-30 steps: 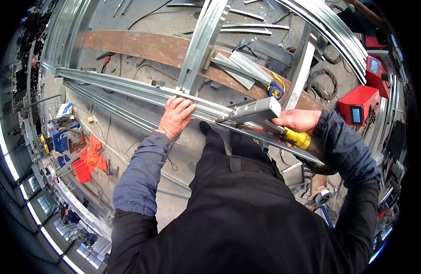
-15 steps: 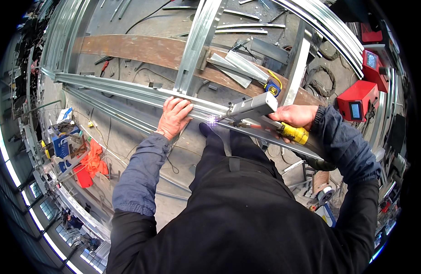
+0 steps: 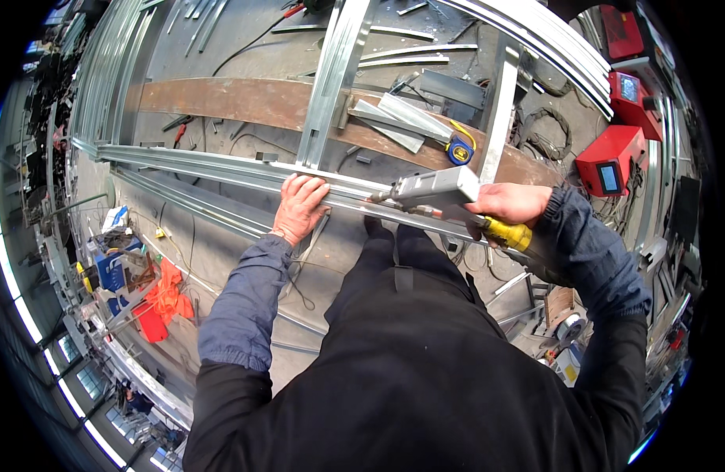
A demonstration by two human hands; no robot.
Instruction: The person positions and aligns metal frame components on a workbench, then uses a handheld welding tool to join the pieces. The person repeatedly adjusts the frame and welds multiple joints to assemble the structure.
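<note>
A long galvanized steel rail (image 3: 221, 167) crosses in front of me, with an upright steel channel (image 3: 331, 94) meeting its far side. My left hand (image 3: 299, 208) is closed over the rail beside that joint, fingers over the top and thumb on the near side. In my right hand (image 3: 513, 206) is a welding gun (image 3: 437, 187) with a grey boxy body. Its thin tip points left along the rail, to the right of my left hand; whether it touches cannot be told. A yellow cylindrical part (image 3: 510, 234) sits below my right fingers.
Beyond the rail lie a rusty plank (image 3: 221, 96), loose metal offcuts (image 3: 410, 118) and a blue tape measure (image 3: 460, 149). Red boxes with screens (image 3: 610, 167) stand at right. An orange cloth (image 3: 170, 291) and blue toolbox (image 3: 111, 267) are at left. Cables trail over the floor.
The bright purple-white light at the welding gun's tip has gone out. The view has shifted slightly. Both hands keep nearly the same places and holds.
</note>
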